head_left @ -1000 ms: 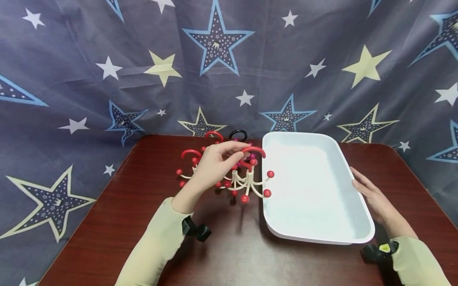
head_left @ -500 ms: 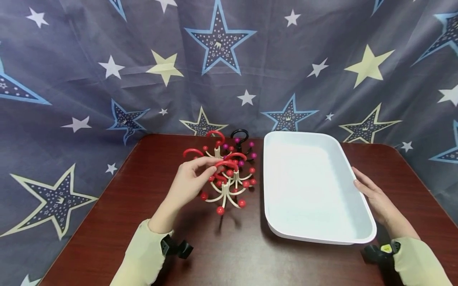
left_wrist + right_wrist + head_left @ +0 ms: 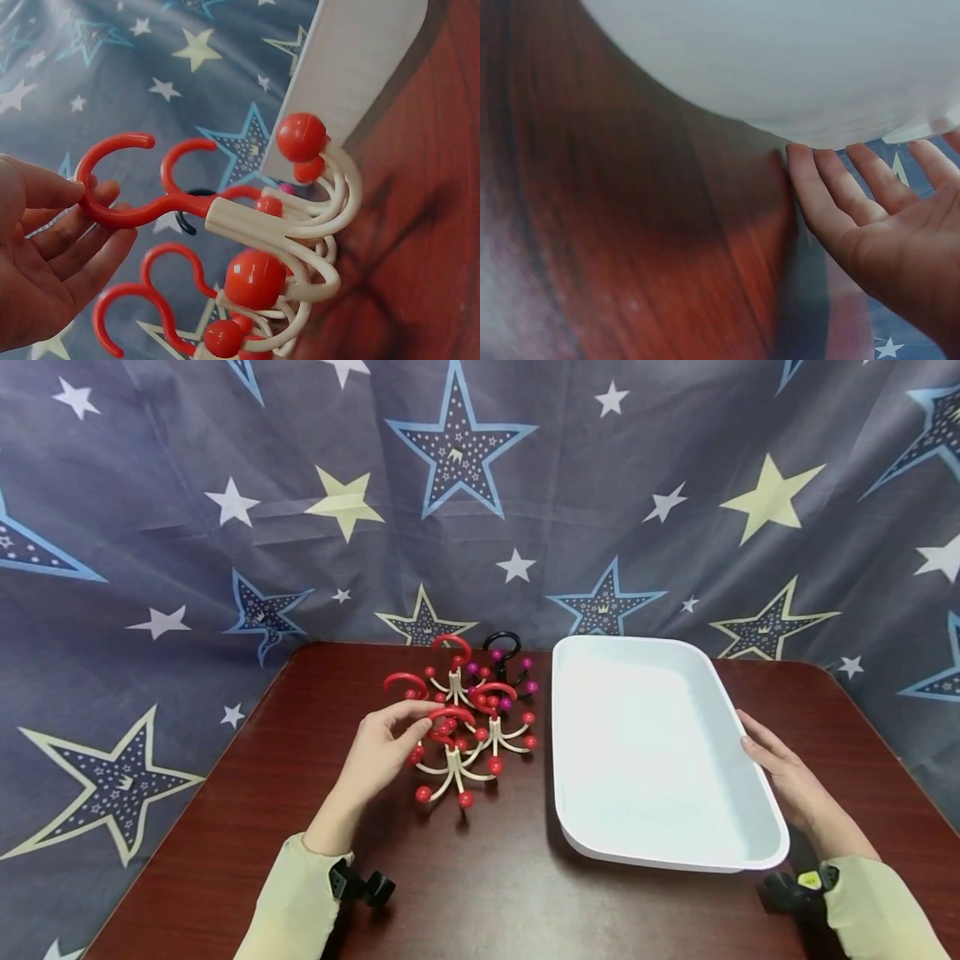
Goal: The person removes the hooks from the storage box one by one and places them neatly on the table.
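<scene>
My left hand (image 3: pixel 378 747) pinches the red hook of a cream multi-arm hook hanger (image 3: pixel 453 764) between thumb and fingers. Red balls tip the hanger's curved cream arms, and in the left wrist view its cream stem (image 3: pixel 247 219) lies sideways across the frame. Close behind it stand similar red-hooked hangers (image 3: pixel 495 728), partly overlapped by the held one. My right hand (image 3: pixel 783 781) touches the right side of a white rectangular tray (image 3: pixel 660 752). In the right wrist view its fingertips (image 3: pixel 801 154) are extended against the tray's outer wall.
A black hanger (image 3: pixel 502 647) with purple balls stands at the back of the group, left of the tray. All rests on a dark red-brown wooden table (image 3: pixel 525 893). A grey-blue star-patterned cloth (image 3: pixel 555 510) hangs along the table's far edge.
My left hand has moved left and toward me with the held hanger, away from the tray's left edge to the front of the other hangers. My right hand stays at the tray.
</scene>
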Demonstrator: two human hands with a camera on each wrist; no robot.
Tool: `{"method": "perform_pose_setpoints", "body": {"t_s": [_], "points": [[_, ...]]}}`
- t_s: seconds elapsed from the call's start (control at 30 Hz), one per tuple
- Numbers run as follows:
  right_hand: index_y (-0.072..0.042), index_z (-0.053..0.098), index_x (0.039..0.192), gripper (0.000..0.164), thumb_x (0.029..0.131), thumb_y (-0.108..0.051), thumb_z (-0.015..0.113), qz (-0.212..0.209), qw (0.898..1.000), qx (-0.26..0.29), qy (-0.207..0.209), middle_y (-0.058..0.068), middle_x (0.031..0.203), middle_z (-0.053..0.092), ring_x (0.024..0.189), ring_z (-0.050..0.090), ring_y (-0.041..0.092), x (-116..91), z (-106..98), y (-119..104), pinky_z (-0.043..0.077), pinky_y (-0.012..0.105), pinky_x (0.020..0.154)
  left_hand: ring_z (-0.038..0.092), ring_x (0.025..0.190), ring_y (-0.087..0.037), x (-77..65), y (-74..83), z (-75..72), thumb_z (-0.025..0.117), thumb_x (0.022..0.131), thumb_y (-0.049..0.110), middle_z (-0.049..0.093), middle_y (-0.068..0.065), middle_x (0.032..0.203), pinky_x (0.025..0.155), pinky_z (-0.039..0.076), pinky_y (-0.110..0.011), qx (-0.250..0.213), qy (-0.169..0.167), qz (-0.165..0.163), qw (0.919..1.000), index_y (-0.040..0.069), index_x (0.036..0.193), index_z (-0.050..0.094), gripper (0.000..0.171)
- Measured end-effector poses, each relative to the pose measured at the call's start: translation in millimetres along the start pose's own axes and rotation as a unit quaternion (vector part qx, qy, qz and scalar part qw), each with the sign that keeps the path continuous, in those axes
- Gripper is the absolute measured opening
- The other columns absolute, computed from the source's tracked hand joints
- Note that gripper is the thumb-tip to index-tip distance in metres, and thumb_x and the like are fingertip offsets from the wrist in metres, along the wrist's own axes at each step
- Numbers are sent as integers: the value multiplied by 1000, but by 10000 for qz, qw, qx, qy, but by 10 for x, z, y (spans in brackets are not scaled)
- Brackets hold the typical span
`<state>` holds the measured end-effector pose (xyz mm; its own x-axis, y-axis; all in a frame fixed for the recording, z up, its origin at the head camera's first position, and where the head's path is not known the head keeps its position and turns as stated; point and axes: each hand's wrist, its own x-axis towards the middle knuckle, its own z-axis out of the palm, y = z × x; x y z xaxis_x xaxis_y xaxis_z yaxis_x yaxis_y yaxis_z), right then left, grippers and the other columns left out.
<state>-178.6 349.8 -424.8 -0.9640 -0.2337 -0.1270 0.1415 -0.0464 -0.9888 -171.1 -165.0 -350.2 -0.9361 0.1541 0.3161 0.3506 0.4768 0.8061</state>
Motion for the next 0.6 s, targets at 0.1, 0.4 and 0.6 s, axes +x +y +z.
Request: {"method": "perform_pose_setpoints", "body": {"t_s": [0.1, 0.4, 0.6], "points": [[-27, 9, 147, 58, 97, -27, 40, -13, 10000, -17, -32, -30, 108, 51, 95, 56, -7, -6, -4, -4, 50, 21, 73, 55, 75, -13, -22, -38, -2, 59, 87, 12, 68, -8, 97, 62, 43, -23, 68, -7, -61, 10000, 13, 107, 67, 21], [-27, 10, 147, 58, 97, -27, 39, -80, 9999, -107, -59, -30, 108, 50, 95, 56, -7, -4, -5, -8, 50, 21, 73, 56, 87, -13, -97, -128, 12, 58, 88, 11, 68, -8, 98, 72, 42, -24, 114, -10, -269, 9996, 13, 107, 66, 21], [-27, 11, 147, 58, 97, -27, 40, -38, 9998, -220, -4, -30, 107, 51, 93, 57, -6, 14, -4, -18, 51, 21, 72, 56, 95, -17, -130, 22, -15, 56, 88, 6, 67, -14, 102, 76, 42, -25, -8, -79, -486, 9988, 7, 109, 65, 22]]}}
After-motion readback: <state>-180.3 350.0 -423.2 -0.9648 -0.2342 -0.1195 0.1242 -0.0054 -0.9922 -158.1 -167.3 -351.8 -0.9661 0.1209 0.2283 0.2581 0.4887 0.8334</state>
